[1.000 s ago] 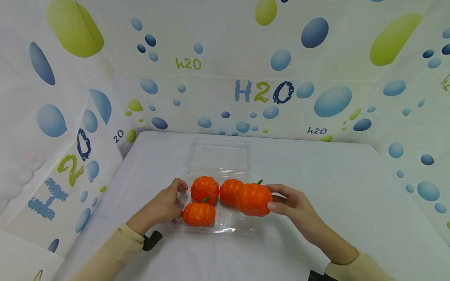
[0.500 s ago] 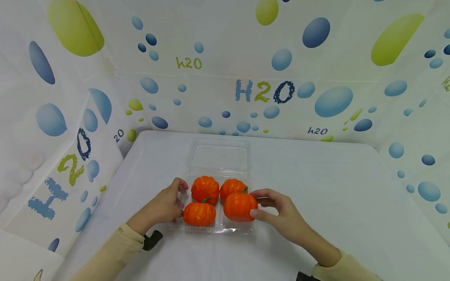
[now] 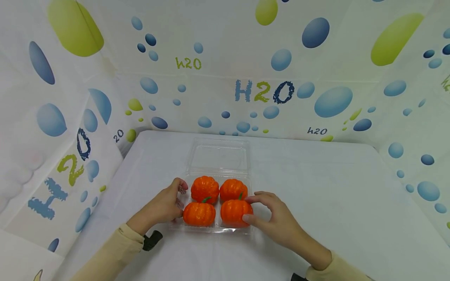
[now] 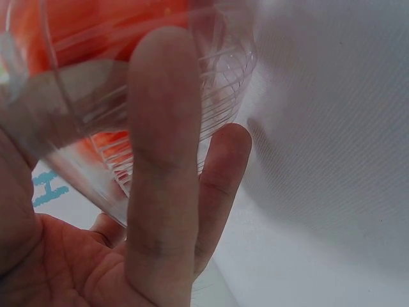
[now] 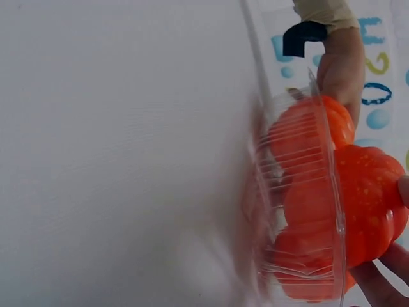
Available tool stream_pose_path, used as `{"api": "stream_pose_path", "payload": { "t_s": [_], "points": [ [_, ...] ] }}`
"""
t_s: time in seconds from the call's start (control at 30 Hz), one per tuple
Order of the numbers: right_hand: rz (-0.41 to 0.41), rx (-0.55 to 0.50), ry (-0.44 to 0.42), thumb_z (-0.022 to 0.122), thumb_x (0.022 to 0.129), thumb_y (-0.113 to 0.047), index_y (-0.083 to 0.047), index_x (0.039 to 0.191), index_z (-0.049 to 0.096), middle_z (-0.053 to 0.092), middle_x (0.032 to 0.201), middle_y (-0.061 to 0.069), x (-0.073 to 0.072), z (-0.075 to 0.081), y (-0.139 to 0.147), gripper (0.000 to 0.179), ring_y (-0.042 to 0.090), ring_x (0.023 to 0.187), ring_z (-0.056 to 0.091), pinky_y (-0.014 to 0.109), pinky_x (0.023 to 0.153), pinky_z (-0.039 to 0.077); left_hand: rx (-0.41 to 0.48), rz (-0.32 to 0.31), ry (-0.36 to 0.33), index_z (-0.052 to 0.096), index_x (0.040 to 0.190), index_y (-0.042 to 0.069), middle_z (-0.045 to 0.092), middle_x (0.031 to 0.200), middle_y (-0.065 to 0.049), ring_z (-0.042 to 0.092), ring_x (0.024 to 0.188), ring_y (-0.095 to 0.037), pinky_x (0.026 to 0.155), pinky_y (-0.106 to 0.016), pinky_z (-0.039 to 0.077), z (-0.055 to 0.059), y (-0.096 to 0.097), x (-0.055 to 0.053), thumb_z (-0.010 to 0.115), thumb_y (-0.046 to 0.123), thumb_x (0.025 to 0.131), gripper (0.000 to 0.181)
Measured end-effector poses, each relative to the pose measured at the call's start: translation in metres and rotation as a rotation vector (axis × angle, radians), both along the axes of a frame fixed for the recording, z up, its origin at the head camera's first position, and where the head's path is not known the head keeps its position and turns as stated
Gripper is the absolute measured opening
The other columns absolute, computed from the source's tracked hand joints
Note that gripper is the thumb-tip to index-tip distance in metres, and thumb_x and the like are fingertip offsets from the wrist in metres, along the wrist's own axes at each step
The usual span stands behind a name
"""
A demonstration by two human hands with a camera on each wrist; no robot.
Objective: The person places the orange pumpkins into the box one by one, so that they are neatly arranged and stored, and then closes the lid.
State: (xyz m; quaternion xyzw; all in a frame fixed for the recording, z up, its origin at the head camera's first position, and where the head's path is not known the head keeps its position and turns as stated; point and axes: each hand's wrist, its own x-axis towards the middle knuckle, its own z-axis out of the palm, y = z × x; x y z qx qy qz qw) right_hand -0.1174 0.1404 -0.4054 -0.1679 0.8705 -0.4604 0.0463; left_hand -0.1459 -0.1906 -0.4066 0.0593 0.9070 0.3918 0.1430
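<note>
A clear plastic clamshell box (image 3: 233, 230) lies on the white table with several small orange toy pumpkins in it. My left hand (image 3: 162, 205) holds its left wall; in the left wrist view the fingers (image 4: 163, 128) lie along the ribbed plastic (image 4: 220, 96). Between the thumb and fingers of my right hand (image 3: 281, 224) is the front right pumpkin (image 3: 232, 214), its green stem up, low in the box's near right corner. That same pumpkin (image 5: 370, 198) rises above the rim in the right wrist view. Beside it sits the front left pumpkin (image 3: 199, 214).
Two more pumpkins fill the back row, the left one (image 3: 205, 189) and the right one (image 3: 233, 189). The box's lid (image 3: 218, 157) is folded back flat behind them. A cloth (image 3: 263, 58) with blue and green dots hangs around the white tabletop (image 3: 316, 187).
My right hand has brought its pumpkin left and down, from over the right side into the front right part of the box. The left hand stays on the box's wall.
</note>
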Motion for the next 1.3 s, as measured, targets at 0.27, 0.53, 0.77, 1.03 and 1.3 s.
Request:
{"api": "stream_pose_path", "payload": {
  "t_s": [0.27, 0.53, 0.77, 1.03, 1.3],
  "points": [
    [0.017, 0.080, 0.113, 0.078, 0.085, -0.048, -0.028, 0.120, 0.072, 0.063, 0.130, -0.005, 0.000, -0.007, -0.004, 0.040, 0.023, 0.134, 0.046, 0.059, 0.106, 0.041, 0.006, -0.002, 0.008, 0.041, 0.123, 0.003, 0.055, 0.108, -0.013, 0.056, 0.069, -0.021, 0.052, -0.034, 0.054, 0.001, 0.001, 0.000, 0.072, -0.013, 0.067, 0.065],
    [0.054, 0.198, 0.295, 0.078, 0.085, -0.046, -0.024, 0.119, 0.072, 0.068, 0.117, -0.017, 0.001, -0.013, -0.008, 0.040, 0.024, 0.133, 0.047, 0.059, 0.103, 0.042, 0.010, -0.005, 0.007, 0.041, 0.123, 0.003, 0.054, 0.109, -0.014, 0.056, 0.069, -0.021, 0.052, -0.034, 0.054, 0.002, 0.001, 0.000, 0.072, -0.013, 0.068, 0.065],
    [0.054, 0.250, 0.382, 0.079, 0.084, -0.042, -0.023, 0.118, 0.072, 0.070, 0.117, -0.014, 0.001, -0.017, -0.010, 0.040, 0.024, 0.131, 0.050, 0.057, 0.103, 0.042, 0.008, -0.005, 0.010, 0.041, 0.122, 0.004, 0.054, 0.109, -0.014, 0.056, 0.069, -0.021, 0.053, -0.034, 0.054, 0.003, 0.001, 0.000, 0.072, -0.013, 0.068, 0.064],
    [0.057, 0.278, 0.396, 0.077, 0.086, -0.045, -0.023, 0.119, 0.073, 0.069, 0.120, -0.011, 0.001, -0.017, -0.010, 0.040, 0.023, 0.131, 0.051, 0.057, 0.105, 0.041, 0.023, -0.010, 0.000, 0.041, 0.123, 0.002, 0.055, 0.106, -0.014, 0.055, 0.066, -0.021, 0.052, -0.035, 0.054, 0.003, 0.000, 0.001, 0.069, -0.013, 0.069, 0.062],
    [0.053, 0.288, 0.370, 0.074, 0.087, -0.049, -0.024, 0.122, 0.072, 0.067, 0.124, -0.012, 0.002, -0.018, -0.009, 0.042, 0.021, 0.133, 0.049, 0.055, 0.107, 0.042, 0.043, -0.043, -0.014, 0.040, 0.124, 0.002, 0.053, 0.117, -0.018, 0.055, 0.061, -0.021, 0.054, -0.035, 0.055, 0.003, -0.003, 0.002, 0.060, -0.010, 0.079, 0.050]
  ]
}}
